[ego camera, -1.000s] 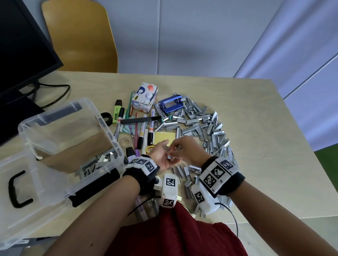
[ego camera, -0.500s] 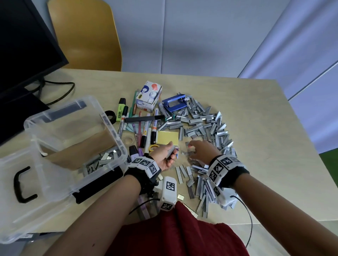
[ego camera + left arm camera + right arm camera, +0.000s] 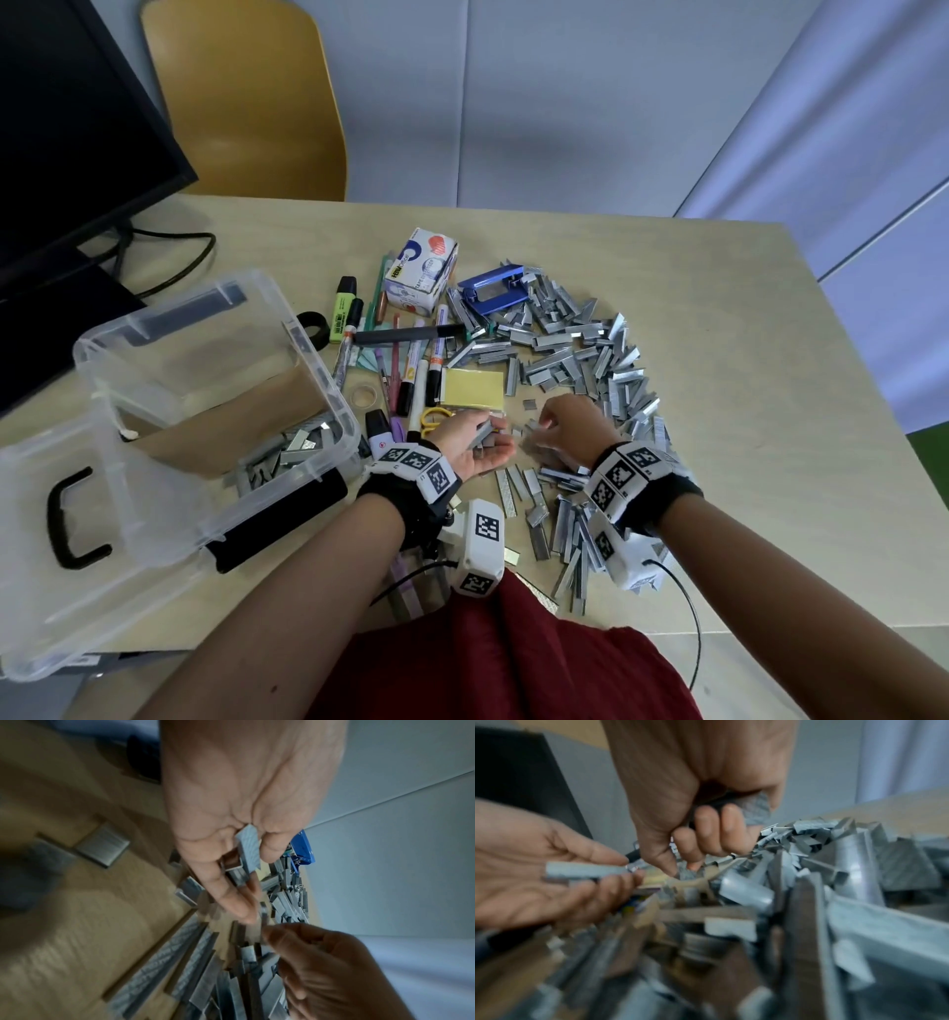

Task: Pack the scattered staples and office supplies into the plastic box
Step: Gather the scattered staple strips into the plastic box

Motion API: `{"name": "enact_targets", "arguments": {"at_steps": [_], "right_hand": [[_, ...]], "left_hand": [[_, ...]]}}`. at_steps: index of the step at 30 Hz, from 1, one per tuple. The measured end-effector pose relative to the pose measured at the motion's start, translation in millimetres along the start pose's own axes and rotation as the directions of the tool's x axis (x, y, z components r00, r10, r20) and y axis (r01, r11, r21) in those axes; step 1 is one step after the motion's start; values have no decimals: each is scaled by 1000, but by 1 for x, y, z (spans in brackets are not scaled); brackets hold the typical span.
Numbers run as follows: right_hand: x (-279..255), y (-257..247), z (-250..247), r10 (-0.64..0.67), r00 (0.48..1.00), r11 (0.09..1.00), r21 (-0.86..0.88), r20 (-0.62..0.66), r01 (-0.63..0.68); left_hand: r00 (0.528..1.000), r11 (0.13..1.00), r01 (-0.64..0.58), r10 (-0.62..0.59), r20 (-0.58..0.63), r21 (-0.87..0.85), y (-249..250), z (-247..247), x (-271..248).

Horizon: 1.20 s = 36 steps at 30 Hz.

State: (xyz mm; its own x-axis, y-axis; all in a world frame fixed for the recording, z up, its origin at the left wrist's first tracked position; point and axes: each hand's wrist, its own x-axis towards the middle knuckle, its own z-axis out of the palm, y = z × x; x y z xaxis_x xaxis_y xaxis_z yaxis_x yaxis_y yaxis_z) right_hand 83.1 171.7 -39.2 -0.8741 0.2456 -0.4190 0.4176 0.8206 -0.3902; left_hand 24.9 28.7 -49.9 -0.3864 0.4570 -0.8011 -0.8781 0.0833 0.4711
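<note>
Beside the plastic box (image 3: 215, 411), left hand (image 3: 475, 446) cupping staple strips (image 3: 246, 850), right hand (image 3: 700, 805) clutching strips, seen only from its wrist

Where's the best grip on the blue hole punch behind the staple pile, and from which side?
Judging from the head view, take the blue hole punch across its two long sides, coming straight down from above. It lies flat on the table with loose staple strips crowding its near and right edges, and the white tape box stands close on its left, so a sideways approach looks blocked.
</note>
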Motion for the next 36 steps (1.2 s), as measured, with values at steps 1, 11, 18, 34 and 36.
{"name": "enact_targets", "arguments": {"at_steps": [1, 11, 18, 34, 36], "right_hand": [[-2, -3, -2, -19, 1000, 998, 62, -19, 20], [-15, -50, -10, -195, 979, 943, 264, -52, 202], [-16, -89, -43, -171, 980, 705, 682, -106, 197], [-1, -245, -21, -293, 856, 796, 605, 426, -29], [-1, -253, -11, -285, 841, 841, 541, 460, -11]], "left_hand": [[1000, 1000, 3, -3, 0, -25, 0, 1, -1], [998, 998, -54, 54, -36, 13, 9, 7, -11], [986, 988, -157, 156, 59, -4, 52, -13, -72], [961, 183, 205, 146, -233, 962, 118, -131, -172], [966, -13, 237, 112, -234, 971, 119, -133, -168]]}}
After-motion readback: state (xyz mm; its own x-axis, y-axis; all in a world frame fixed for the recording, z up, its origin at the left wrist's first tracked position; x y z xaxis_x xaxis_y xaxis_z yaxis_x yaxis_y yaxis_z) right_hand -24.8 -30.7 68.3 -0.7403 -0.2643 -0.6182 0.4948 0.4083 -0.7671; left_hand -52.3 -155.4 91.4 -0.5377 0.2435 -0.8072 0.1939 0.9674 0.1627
